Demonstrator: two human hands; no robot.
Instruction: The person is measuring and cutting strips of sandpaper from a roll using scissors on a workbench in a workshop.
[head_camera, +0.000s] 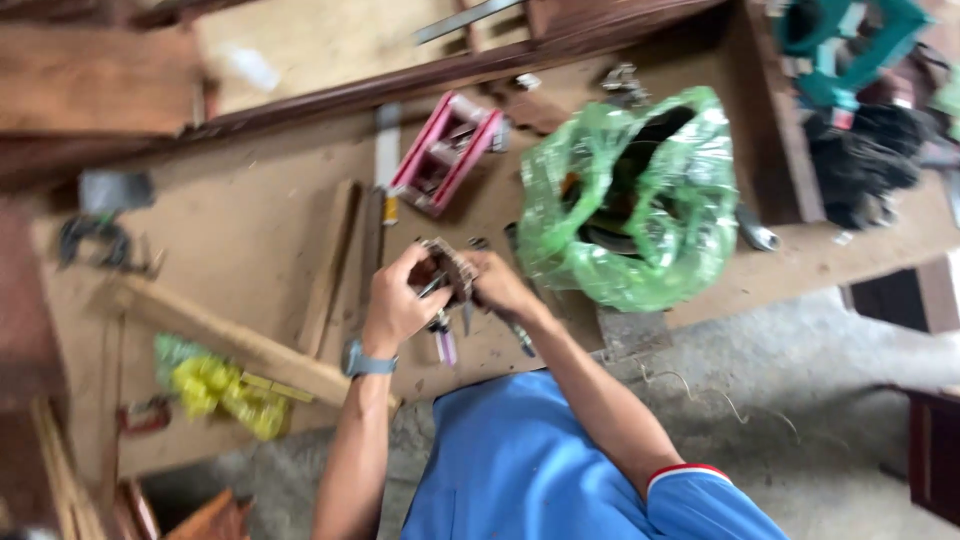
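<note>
Evidently the small metal fitting (450, 272) at centre frame wanted a steady, two-sided grip, best kept low over the workbench (260, 240). The left hand (400, 300) and right hand (497, 285) were together, both clamped on it, wrists bent inward, just left of the green plastic bag (640, 200).

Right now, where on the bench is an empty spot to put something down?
The biggest bare patch of the board lies between the red clamp-like tool, the dark tool at the left edge and the long wood strip. It is crowded around both hands, the green plastic bag and the yellow bundle.
</note>
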